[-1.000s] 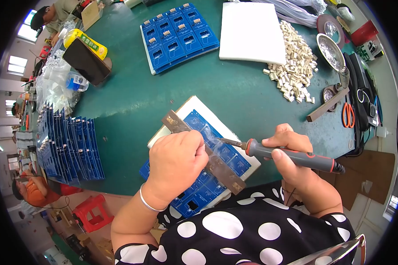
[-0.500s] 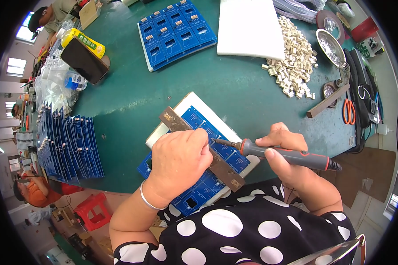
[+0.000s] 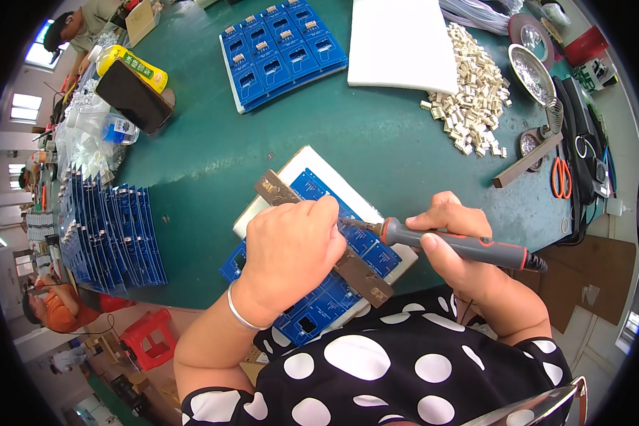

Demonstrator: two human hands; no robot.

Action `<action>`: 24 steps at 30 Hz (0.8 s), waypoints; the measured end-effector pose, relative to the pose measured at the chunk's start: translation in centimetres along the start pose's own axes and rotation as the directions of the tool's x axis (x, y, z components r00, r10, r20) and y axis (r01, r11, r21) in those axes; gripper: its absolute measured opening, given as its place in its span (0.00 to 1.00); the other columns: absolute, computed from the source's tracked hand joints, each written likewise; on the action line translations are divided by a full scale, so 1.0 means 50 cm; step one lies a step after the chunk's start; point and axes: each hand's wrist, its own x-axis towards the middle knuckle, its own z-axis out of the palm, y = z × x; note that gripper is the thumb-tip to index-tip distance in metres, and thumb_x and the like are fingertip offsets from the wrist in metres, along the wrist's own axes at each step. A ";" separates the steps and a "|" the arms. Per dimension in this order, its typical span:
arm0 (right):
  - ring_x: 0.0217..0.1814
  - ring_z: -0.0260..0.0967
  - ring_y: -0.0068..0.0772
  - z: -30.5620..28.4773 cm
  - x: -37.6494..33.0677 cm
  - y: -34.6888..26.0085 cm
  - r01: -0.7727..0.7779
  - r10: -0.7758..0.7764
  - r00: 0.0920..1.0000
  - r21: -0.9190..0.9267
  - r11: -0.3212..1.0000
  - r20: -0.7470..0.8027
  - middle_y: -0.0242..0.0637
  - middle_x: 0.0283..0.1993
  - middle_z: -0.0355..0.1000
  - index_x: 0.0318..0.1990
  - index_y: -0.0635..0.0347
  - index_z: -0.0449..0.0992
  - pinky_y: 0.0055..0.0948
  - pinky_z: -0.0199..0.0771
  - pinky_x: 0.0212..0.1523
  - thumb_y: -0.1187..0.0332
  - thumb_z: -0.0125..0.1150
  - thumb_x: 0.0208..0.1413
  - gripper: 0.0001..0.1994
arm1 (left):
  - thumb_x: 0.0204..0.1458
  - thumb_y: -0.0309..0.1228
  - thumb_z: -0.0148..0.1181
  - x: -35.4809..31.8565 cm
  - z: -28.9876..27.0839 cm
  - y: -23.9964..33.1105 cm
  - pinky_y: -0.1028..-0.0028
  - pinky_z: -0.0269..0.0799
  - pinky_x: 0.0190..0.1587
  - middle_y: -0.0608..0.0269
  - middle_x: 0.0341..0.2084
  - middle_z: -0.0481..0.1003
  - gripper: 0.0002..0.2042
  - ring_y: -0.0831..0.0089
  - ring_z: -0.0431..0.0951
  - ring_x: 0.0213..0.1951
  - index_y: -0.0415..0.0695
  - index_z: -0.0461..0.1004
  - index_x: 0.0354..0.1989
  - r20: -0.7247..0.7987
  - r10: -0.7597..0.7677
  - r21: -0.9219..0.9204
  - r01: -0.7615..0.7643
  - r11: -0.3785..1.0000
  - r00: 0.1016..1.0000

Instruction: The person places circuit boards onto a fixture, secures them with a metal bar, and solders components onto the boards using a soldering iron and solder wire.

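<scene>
My right hand (image 3: 456, 273) grips a grey and red soldering iron (image 3: 503, 256). The iron's tip points left, close by the fingers of my left hand (image 3: 284, 245). My left hand is closed above a brown bar (image 3: 366, 278), its fingertips pressed together; what they pinch, if anything, is too small to make out. Slantwise across a blue circuit board panel (image 3: 323, 304) lies the bar. The panel rests on a white foam block (image 3: 307, 157), tilted in front of me. My left hand covers part of both bar and panel.
Stacked blue panels (image 3: 280, 60) with white connectors, a white foam sheet (image 3: 402, 46) and heaped connectors (image 3: 468, 92) lie behind. Left are upright boards (image 3: 113, 234), a phone (image 3: 135, 96) and a yellow bottle (image 3: 149, 71); right, an iron stand (image 3: 529, 160) and scissors (image 3: 561, 177).
My left hand has shifted slightly right. The soldering iron has edged a little left, bringing its tip nearer to my left fingertips. The panel and bar stay almost where they were.
</scene>
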 end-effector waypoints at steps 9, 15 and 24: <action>0.21 0.67 0.32 -0.007 -0.008 -0.005 0.031 -0.031 1.000 -0.036 0.999 -0.005 0.36 0.27 0.77 0.33 0.61 0.78 0.32 0.64 0.37 0.72 0.62 0.45 0.07 | 0.47 0.25 0.63 -0.028 -0.029 -0.038 0.71 0.68 0.27 0.61 0.21 0.72 0.03 0.66 0.74 0.25 0.44 0.77 0.30 -0.083 -0.156 -0.430 0.106 0.897 0.984; 0.20 0.67 0.31 -0.018 -0.011 -0.010 0.038 -0.038 0.999 -0.033 0.999 -0.007 0.36 0.26 0.77 0.34 0.62 0.78 0.32 0.63 0.38 0.72 0.61 0.46 0.07 | 0.48 0.20 0.62 -0.052 -0.021 -0.036 0.75 0.65 0.26 0.62 0.23 0.71 0.04 0.73 0.69 0.23 0.40 0.75 0.31 -0.165 -0.205 -0.480 0.103 0.871 0.965; 0.21 0.61 0.30 -0.002 -0.017 -0.004 -0.032 0.033 0.999 0.031 0.999 -0.025 0.37 0.25 0.76 0.34 0.62 0.79 0.32 0.62 0.38 0.71 0.61 0.48 0.07 | 0.46 0.23 0.62 -0.056 -0.014 -0.020 0.70 0.67 0.24 0.61 0.21 0.71 0.03 0.66 0.72 0.22 0.43 0.73 0.27 -0.106 -0.164 -0.380 0.112 0.918 0.981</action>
